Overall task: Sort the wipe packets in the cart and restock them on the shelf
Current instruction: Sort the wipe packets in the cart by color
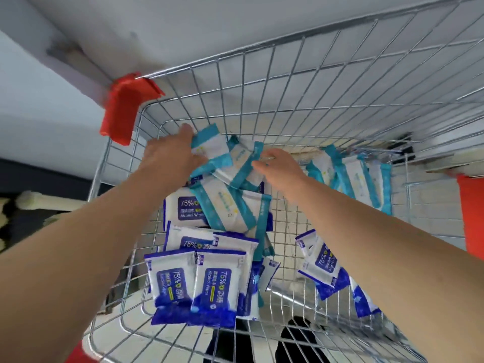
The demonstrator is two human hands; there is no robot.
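Sorting step in progress inside the cart [327, 82]. The left hand [170, 155] is pinching a teal packet [210, 146] at the far end, grip pressed onto it. The right hand [280, 166] is reaching into the teal pile [235, 184], fingers spread, holding nothing I can confirm. Blue alcohol-wipe packets [199, 281] are lying nearer, partly intermixed. Next move likely calls for separating teal from blue. The shelf is not in view.

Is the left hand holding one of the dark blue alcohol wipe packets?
No, the left hand grips a teal packet at the far end of the cart; the dark blue packets lie untouched nearer the person.
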